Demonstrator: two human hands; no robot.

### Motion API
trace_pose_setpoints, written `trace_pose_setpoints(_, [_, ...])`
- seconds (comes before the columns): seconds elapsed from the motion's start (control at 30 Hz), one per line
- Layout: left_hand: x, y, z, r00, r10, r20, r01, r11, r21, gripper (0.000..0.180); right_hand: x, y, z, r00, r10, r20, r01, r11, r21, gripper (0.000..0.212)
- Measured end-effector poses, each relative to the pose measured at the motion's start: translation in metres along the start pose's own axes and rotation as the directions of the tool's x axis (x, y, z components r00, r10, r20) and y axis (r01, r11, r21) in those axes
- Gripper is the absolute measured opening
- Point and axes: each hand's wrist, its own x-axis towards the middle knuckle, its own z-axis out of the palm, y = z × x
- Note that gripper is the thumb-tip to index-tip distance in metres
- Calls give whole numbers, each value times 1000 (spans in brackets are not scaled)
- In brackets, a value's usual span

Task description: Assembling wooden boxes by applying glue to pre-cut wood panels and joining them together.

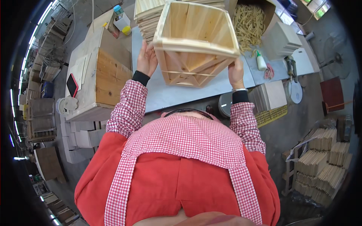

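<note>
A pale wooden box (pixel 220 71) with an open top and diagonal slats on its near side is tilted between my hands above the table. A thin band runs across its slatted side, and the near rim is smeared by motion. At the box's left edge, my left hand (pixel 147 59) holds it, palm partly showing and some fingertips hidden behind the rim. My right hand (pixel 236 73) grips the lower right corner, its fingers curled and partly out of sight.
The light table (pixel 162 98) carries stacked wooden panels (pixel 148 19) behind the box. To the right stand a carton of tan bands (pixel 249 22), a white glue bottle (pixel 261 61) and a pink cloth (pixel 269 72). A phone (pixel 72 85) lies on the wooden bench (pixel 113 79) at left.
</note>
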Motion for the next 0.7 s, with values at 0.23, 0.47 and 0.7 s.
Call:
trace_pose_setpoints(0.23, [-46, -11, -12, 898, 163, -408, -98, 980, 175, 59, -17, -44, 61, 991, 127, -34, -116, 966, 230, 43])
trace_pose_setpoints(0.47, [-52, 54, 71, 818, 496, 291, -248, -152, 957, 64, 6, -65, 76, 998, 56, 43, -47, 983, -178, 35])
trace_pose_setpoints(0.7, [-21, -11, 169, 797, -251, 549, -601, -414, 684, 74, 4, -80, 82, 992, 129, 16, -123, 974, -189, 19])
